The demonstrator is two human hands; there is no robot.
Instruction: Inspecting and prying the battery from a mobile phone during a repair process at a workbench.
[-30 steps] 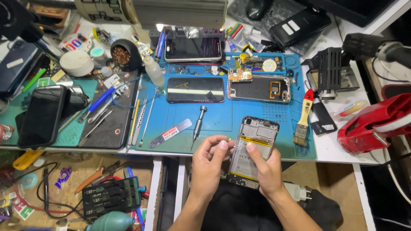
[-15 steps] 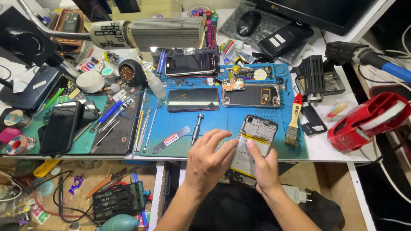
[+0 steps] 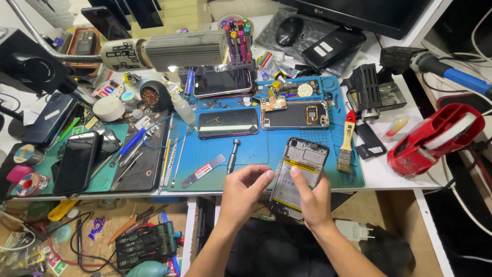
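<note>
At the near edge of a blue mat, an opened phone lies back-side up, its insides and battery showing, its lower end hanging past the bench edge toward the person. Its long axis runs from near-left to far-right, slightly tilted. The right hand grips it from the right side, thumb on the battery, fingers curled under. The left hand sits just left of it, half open and holding nothing, fingertips touching or nearly touching the phone's left edge; which cannot be told. Both hands are close, the right being the one in contact. On the mat nearby lie a screwdriver, a flat metal pry tool, a brush and two more phones farther back. The bench is crowded with tools; a lamp hangs over its far side.
</note>
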